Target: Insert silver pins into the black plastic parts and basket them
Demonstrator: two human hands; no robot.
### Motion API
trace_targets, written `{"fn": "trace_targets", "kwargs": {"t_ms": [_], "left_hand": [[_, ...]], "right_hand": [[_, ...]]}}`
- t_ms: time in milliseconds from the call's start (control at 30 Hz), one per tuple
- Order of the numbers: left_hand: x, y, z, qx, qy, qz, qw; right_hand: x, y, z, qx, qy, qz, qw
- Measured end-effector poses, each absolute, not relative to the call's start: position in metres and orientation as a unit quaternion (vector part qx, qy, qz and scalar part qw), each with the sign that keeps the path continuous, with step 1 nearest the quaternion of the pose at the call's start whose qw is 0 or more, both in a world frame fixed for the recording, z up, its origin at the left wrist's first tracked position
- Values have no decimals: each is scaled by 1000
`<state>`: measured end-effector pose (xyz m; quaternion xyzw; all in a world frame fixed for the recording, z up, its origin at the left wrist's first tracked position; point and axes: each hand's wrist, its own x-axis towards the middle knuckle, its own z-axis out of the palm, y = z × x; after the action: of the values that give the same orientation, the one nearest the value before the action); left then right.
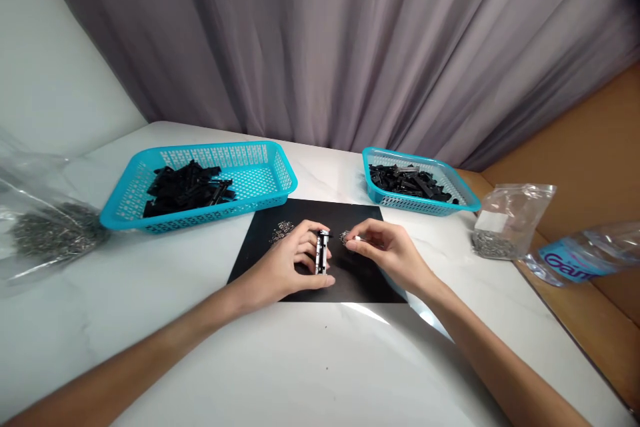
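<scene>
My left hand [295, 260] grips a narrow black-and-silver part [321, 252] upright between thumb and fingers, above the black mat [270, 290]. To its right, my right hand [383, 247] has thumb and forefinger pinched together; what lies between the fingertips is too small to make out. Those fingertips are beside a little heap of tiny metal pieces [344, 237], partly hidden by the hand. Another heap of small metal pins or screws [283, 231] lies on the mat behind my left hand.
Blue baskets stand behind the mat, the left basket [200, 217] and the right basket [425, 205] both holding black parts. Clear bags of metal pieces, a left bag [55, 233] and a right bag [495, 243], flank them. A water bottle [575, 257] lies far right.
</scene>
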<state>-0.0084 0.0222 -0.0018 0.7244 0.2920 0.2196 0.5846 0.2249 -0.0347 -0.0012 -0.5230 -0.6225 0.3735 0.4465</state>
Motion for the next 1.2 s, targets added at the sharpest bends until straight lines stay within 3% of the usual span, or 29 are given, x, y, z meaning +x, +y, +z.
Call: {"fn": "trace_targets", "kwargs": {"t_ms": [133, 333, 533, 800, 1067, 1200], "left_hand": [[-9, 20, 4, 800, 316, 234, 453], [-10, 18, 4, 840, 310, 246, 371], [-10, 22, -5, 801, 296, 250, 456], [-9, 22, 1, 820, 322, 246, 404], [-7, 21, -5, 768, 290, 262, 508], [-7, 20, -4, 774, 310, 257, 489]], "right_hand": [[220, -37, -2, -490, -587, 446, 466], [217, -40, 1, -474, -615, 437, 453], [220, -38, 0, -490, -596, 476, 424], [221, -40, 2, -517, -637, 420, 388], [223, -42, 1, -540, -652, 382, 371], [224, -41, 2, -550, -619, 404, 390]]}}
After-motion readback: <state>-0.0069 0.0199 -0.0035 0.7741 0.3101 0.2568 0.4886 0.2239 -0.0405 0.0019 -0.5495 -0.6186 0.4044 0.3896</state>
